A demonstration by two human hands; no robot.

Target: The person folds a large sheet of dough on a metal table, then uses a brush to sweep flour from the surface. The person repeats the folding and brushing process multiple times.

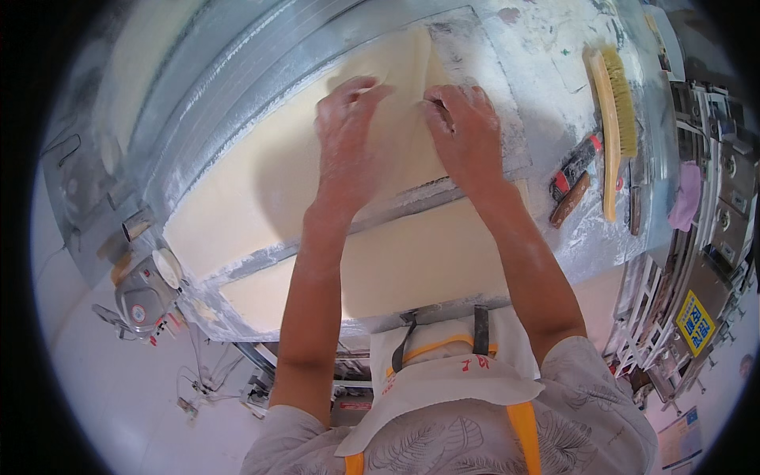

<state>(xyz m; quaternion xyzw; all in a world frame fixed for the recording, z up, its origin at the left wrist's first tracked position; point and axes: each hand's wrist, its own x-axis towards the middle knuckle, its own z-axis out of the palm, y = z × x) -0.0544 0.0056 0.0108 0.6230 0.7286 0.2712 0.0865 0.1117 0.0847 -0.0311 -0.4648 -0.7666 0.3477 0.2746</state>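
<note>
Two long pale sheets of rolled dough, a far one (pixel 237 190) and a near one (pixel 404 265), lie on the floured metal worktop. My left hand (pixel 344 127) is on the far sheet, its fingers curled at a thin flap of dough near the top. Just right of it, my right hand (pixel 463 138) has bent fingers pinching the same sheet beside a raised fold (pixel 419 51). Both hands are dusted with flour, and their fingertips are partly hidden.
At right lie a wooden brush (pixel 609 134), a red and black tool (pixel 576 166) and a wooden-handled tool (pixel 570 202). A pink cloth (pixel 685 194) hangs farther right beside steel equipment (pixel 712 261). A metal appliance (pixel 142 297) stands at lower left.
</note>
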